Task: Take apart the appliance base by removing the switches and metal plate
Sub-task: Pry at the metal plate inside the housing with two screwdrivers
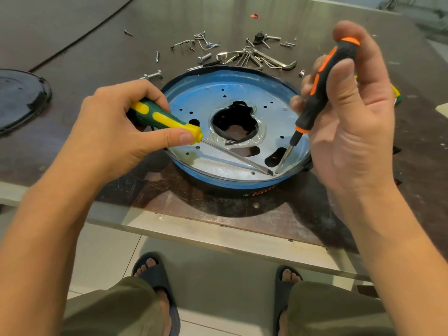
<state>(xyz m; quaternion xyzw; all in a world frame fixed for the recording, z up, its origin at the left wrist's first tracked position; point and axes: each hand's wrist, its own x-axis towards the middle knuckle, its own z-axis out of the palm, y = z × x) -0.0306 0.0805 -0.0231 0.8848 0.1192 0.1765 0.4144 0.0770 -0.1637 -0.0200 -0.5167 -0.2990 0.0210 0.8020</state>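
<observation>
The left hand was curled around the handle of a green-and-yellow screwdriver, thumb laid along the handle toward its front end. The thin shaft ran down to the right, low across the metal plate. The right hand, at the right of the frame, pinched a black-and-orange screwdriver between thumb and fingers, one fingertip resting on the orange cap. This tool stood steeply, tilted, with its tip pointing down and left. The two tips met at one spot on the plate, close to its near right edge and just beside an elongated slot.

The plate sat inside the round appliance base, which lay at the centre of the frame on the dark counter, near its front edge. The plate reflected blue, carried many small holes, and had a large ragged opening in its middle showing black parts below. The base had a blue rim and a dark outer wall.

Behind the base, toward the upper middle of the frame, lay scattered loose screws and bolts and a bunch of hex keys. A small red piece lay farther back. A round black cover rested at the left edge, and a black cable crossed the upper left. Below the counter edge were the person's olive trousers and dark sandals on a tiled floor.
</observation>
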